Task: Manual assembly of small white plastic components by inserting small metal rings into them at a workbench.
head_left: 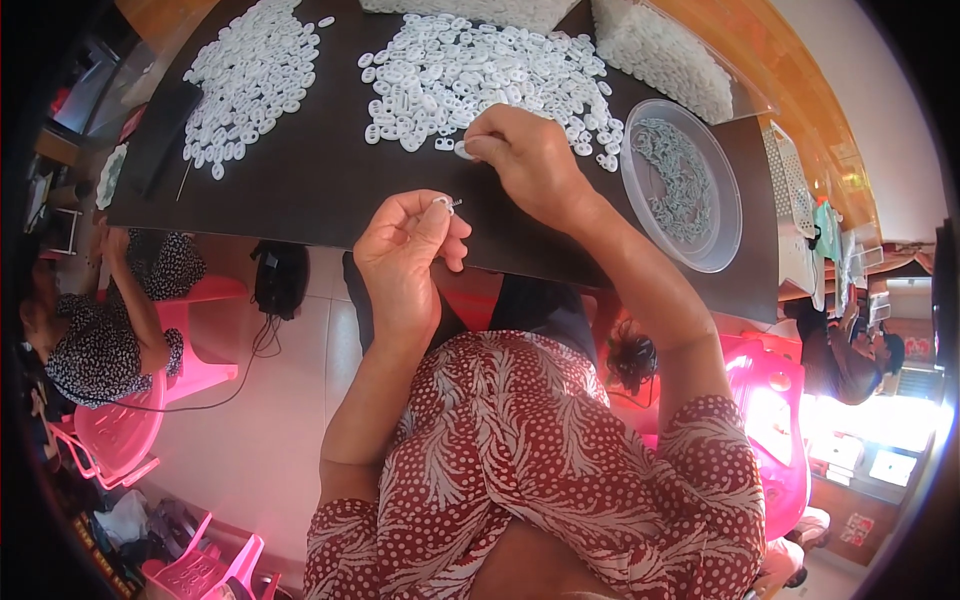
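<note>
My left hand (408, 250) is raised over the near edge of the dark table (320, 170) and pinches a small white plastic ring with a thin metal pin (446, 204) between thumb and forefinger. My right hand (525, 160) rests on the table at the near edge of the middle pile of white oval plastic links (480, 70), its fingertips closed on one white link (463, 151).
A second pile of white links (250, 75) lies at the far left of the table. A clear round plastic bowl (684, 185) with linked pieces stands at the right. Another person in a dotted top (100, 340) sits at the left on a pink plastic chair (120, 430). A black cable runs over the floor.
</note>
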`<state>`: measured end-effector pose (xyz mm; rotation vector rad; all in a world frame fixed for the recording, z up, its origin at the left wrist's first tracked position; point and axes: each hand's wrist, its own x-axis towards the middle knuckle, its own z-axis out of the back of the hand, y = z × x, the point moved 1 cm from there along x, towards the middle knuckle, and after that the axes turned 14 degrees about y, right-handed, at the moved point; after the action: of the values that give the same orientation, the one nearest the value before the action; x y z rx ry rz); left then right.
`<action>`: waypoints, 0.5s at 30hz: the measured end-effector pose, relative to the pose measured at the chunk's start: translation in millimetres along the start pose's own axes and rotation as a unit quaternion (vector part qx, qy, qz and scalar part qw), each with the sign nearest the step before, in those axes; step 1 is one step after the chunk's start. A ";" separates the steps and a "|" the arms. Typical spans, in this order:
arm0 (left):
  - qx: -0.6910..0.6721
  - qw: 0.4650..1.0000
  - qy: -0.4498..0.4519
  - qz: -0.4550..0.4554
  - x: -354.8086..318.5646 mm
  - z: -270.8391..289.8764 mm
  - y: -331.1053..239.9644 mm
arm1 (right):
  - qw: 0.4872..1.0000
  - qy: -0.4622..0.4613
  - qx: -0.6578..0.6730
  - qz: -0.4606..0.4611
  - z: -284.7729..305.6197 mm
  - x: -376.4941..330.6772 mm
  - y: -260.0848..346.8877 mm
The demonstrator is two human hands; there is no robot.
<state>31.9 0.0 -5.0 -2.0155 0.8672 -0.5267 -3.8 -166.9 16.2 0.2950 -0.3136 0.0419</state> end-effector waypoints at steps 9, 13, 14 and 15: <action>-0.010 1.000 -0.004 -0.027 2.8 -6.5 -0.9 | 0.834 0.075 0.522 -0.159 19.0 -18.1 18.4; -0.009 0.999 -0.027 -0.028 1.3 -11.7 -3.0 | 0.826 0.047 0.535 -0.169 11.8 -22.5 24.7; -0.008 0.999 -0.027 -0.027 0.7 -12.0 -2.3 | 0.818 0.028 0.547 -0.177 8.7 -23.2 28.2; -0.011 0.999 -0.024 -0.022 0.1 -12.1 -1.1 | 0.809 0.008 0.558 -0.185 6.7 -24.0 31.6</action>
<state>24.6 -6.2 2.6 -2.0625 0.8048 -0.4924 -31.3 -138.5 23.6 1.5344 -0.1749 -0.1677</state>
